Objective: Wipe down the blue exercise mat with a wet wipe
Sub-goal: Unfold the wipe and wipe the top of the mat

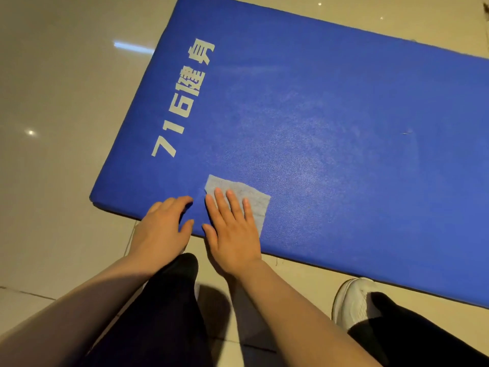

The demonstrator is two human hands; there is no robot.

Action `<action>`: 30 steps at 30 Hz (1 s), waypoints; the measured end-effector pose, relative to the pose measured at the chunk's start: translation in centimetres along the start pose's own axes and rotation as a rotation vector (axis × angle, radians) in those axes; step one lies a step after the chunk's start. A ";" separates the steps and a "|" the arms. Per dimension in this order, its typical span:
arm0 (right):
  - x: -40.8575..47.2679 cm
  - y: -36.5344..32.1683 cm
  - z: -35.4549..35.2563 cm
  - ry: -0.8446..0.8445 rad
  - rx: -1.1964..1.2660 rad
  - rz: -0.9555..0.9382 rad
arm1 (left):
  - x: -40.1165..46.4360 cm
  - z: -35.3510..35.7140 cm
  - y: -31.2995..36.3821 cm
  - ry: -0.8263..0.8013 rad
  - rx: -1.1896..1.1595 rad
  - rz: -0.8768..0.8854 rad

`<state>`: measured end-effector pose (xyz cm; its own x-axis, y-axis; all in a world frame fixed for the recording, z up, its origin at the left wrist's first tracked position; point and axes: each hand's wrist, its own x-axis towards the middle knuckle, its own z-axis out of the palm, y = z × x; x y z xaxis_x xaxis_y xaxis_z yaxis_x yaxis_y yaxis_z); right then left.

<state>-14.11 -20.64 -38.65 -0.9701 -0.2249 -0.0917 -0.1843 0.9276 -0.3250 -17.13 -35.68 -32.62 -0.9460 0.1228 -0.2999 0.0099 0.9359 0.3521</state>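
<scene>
Both forearms bare, extended forward and converging toward the near corner of the mat. Left hand: palm down at the mat's near edge, fingers loosely curved, tips on the mat, thumb spread right. Right hand: palm down, just right of the left, not touching it; fingers straight, slightly spread, pressing flat on the wipe. Both wrists over the mat's near edge.

Blue mat with pale lettering — grey wipe, beige floor.
</scene>
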 end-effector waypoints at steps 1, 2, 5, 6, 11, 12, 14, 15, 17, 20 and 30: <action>-0.4 1.0 -0.1 0.004 0.006 -0.012 | -0.2 0.0 0.0 -0.016 0.009 0.001; -1.0 2.4 -0.3 0.014 0.010 0.012 | -0.4 0.1 -0.1 -0.029 0.019 0.003; -3.7 7.9 -1.8 0.055 -0.016 0.243 | -0.7 0.1 0.0 -0.033 0.053 0.017; -4.7 9.7 -2.5 0.050 -0.039 0.300 | -0.7 0.2 0.0 -0.029 0.060 0.026; -6.7 12.3 -4.1 -0.009 -0.111 0.348 | -0.6 0.3 0.0 0.011 -0.064 -0.021; -6.3 11.5 -3.9 -0.023 -0.108 0.303 | -0.6 0.2 -0.1 0.034 -0.112 -0.042; -5.2 8.9 -3.3 -0.074 -0.107 0.101 | -0.7 -0.2 -0.8 0.083 -0.200 -0.065; -4.6 7.3 -2.8 -0.100 -0.109 -0.012 | -0.8 -0.5 -1.5 0.107 -0.224 -0.071; -3.1 4.2 -1.7 -0.149 -0.106 -0.176 | -1.3 -1.3 -3.0 0.153 -0.232 -0.109; -0.2 0.5 -0.6 -0.216 -0.096 -0.314 | -2.3 -2.3 -6.4 0.201 -0.211 -0.242; 10.7 -6.8 1.0 -0.320 -0.133 -0.698 | -2.0 -2.9 -11.7 0.284 -0.306 -0.481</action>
<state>-23.09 -29.70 -38.37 -0.5331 -0.8265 -0.1807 -0.7728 0.5627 -0.2936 -16.27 -47.87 -33.59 -0.8711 -0.4194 -0.2555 -0.4908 0.7229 0.4864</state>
